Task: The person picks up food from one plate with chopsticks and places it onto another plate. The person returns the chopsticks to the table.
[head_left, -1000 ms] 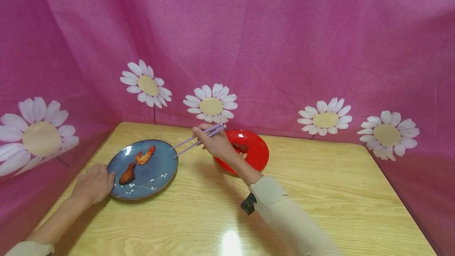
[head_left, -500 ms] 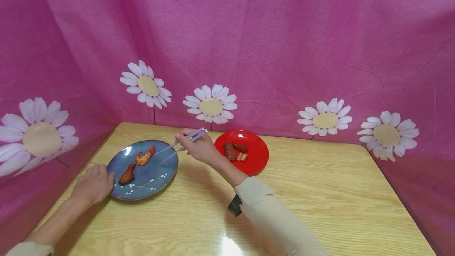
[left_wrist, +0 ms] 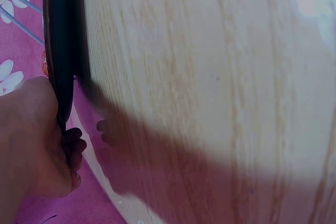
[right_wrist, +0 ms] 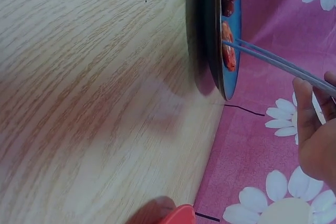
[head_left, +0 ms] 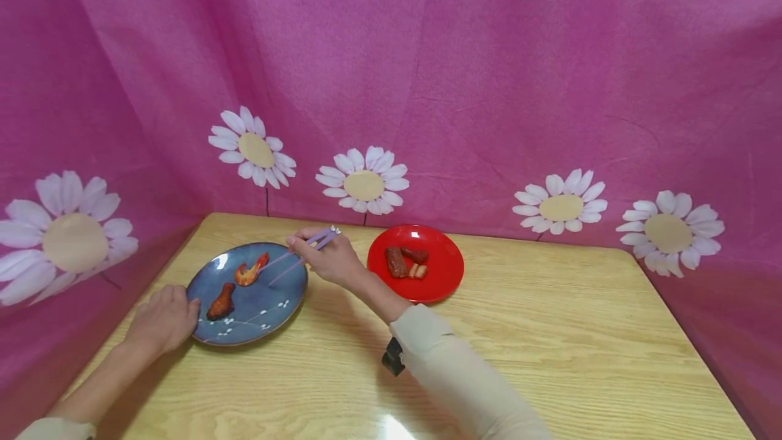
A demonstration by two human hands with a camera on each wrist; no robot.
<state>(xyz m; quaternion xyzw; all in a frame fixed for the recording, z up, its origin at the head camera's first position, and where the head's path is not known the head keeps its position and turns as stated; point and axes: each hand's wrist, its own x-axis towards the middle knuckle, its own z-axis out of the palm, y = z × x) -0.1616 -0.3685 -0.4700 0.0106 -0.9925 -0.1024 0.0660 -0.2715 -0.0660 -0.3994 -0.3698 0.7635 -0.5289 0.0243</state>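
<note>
My left hand (head_left: 161,318) grips the left rim of a blue plate (head_left: 253,299) with white blossom marks. The left wrist view shows the fingers curled under its edge. On the plate lie a brown drumstick (head_left: 221,302), nearer the left hand, and a curled orange shrimp (head_left: 248,274) farther back. Over the plate's right side, my right hand (head_left: 330,260) holds a pair of lilac chopsticks (right_wrist: 283,66). Their tips are spread apart; one reaches the shrimp's right side and the other points at the bare plate to its right.
A red plate (head_left: 442,270) stands behind the right forearm, bearing a brown meat piece (head_left: 396,262), a dark red piece (head_left: 415,254) and small tan pieces (head_left: 417,270). Pink flowered cloth (head_left: 458,87) rises behind the wooden table (head_left: 550,331).
My right hand has moved left with the chopsticks, bringing their tips from the blue plate's right rim to the shrimp. The red plate's food has come into view. The left hand stays on the rim.
</note>
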